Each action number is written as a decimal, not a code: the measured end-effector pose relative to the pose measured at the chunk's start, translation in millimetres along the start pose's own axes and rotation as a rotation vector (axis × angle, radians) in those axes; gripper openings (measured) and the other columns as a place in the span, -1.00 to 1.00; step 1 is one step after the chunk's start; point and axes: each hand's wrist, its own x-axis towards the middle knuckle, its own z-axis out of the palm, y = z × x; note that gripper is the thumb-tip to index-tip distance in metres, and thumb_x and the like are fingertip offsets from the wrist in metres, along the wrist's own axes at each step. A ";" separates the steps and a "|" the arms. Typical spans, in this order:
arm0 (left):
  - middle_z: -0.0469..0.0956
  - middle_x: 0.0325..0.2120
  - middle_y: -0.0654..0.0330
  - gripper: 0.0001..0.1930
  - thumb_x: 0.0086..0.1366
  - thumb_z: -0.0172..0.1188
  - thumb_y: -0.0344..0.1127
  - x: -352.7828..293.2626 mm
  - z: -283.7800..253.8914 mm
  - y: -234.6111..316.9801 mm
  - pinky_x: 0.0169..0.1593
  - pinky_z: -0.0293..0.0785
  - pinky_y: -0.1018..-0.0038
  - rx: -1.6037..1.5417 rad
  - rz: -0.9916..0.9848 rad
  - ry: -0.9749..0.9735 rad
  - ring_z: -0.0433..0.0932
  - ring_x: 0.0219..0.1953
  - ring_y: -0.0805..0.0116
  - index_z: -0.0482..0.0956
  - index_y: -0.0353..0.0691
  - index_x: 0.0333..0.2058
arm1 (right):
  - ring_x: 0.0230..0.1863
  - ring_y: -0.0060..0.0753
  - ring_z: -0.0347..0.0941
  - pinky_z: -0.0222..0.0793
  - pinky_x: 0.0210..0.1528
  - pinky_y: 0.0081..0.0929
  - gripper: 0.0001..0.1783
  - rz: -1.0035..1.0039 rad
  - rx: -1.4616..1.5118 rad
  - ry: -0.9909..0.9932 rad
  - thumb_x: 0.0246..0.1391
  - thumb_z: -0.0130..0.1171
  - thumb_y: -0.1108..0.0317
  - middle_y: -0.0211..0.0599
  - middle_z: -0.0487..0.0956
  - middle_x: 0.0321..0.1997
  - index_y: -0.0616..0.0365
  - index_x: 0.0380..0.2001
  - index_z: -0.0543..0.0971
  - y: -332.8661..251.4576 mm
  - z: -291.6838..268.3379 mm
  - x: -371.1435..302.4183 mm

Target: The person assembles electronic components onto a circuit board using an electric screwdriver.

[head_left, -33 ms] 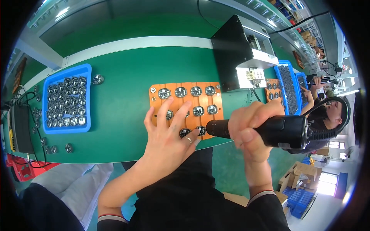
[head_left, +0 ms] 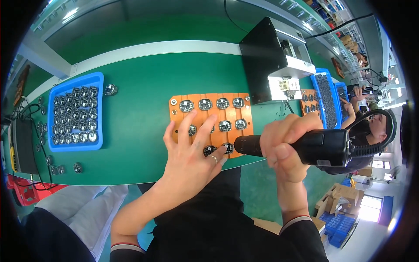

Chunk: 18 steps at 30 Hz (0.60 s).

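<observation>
My right hand (head_left: pixel 283 146) is wrapped round a black electric screwdriver (head_left: pixel 323 148), held nearly level with its tip end toward the orange fixture plate (head_left: pixel 214 114). That tip end is beside a small round black-and-silver part (head_left: pixel 228 148) at the plate's near right corner; whether they touch cannot be made out. Over the plate's left half lies my left hand (head_left: pixel 185 157), fingers spread and thumb against or beside that same part. More such parts sit in rows on the plate, some partly covered by my fingers.
A blue tray (head_left: pixel 100 126) of similar round parts stands at left, with loose ones (head_left: pixel 77 167) nearby. Behind the plate at right is a black-and-silver machine (head_left: pixel 266 65). Beyond it are another orange plate (head_left: pixel 304 104), blue bins (head_left: pixel 338 120) and a co-worker (head_left: pixel 371 131).
My right hand and the screwdriver have shifted very slightly to the right. My left hand stays in place.
</observation>
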 end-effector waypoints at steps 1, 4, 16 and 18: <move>0.20 0.30 0.13 -0.76 0.00 0.44 -0.18 0.4 0.3 -0.7 0.23 0.02 -0.16 -0.001 0.002 0.001 0.07 0.33 -0.13 0.79 0.02 -0.29 | -0.45 -0.48 0.44 0.43 -0.30 -0.51 -0.65 -0.032 0.039 -0.020 -0.05 0.34 0.65 -0.33 0.49 -0.45 0.10 -0.31 0.39 1.1 -2.5 1.8; 0.19 0.31 0.12 -0.77 0.01 0.44 -0.18 0.2 2.3 -3.4 0.24 0.02 -0.16 -0.006 -0.001 0.002 0.07 0.33 -0.14 0.79 0.02 -0.29 | -0.48 -0.48 0.42 0.42 -0.34 -0.48 -0.62 -0.004 -0.044 -0.058 -0.05 0.37 0.62 -0.32 0.49 -0.45 0.09 -0.29 0.38 -4.6 1.1 2.0; 0.25 0.26 0.10 -0.82 0.03 0.43 -0.20 4.0 -1.0 -4.7 0.21 0.04 -0.25 -0.030 0.008 -0.020 0.12 0.32 -0.16 0.76 0.00 -0.33 | -0.53 -0.37 0.43 0.40 -0.39 -0.36 -0.66 -0.075 0.015 0.027 -0.12 0.36 0.68 -0.32 0.50 -0.55 0.13 -0.37 0.42 1.4 9.4 -1.0; 0.25 0.26 0.10 -0.80 0.02 0.44 -0.20 4.2 0.3 -3.1 0.21 0.04 -0.26 -0.010 0.021 -0.019 0.12 0.32 -0.17 0.75 0.01 -0.32 | -0.53 -0.36 0.45 0.41 -0.38 -0.37 -0.67 -0.057 0.011 0.033 -0.12 0.36 0.68 -0.29 0.53 -0.53 0.14 -0.37 0.43 4.4 5.8 -0.7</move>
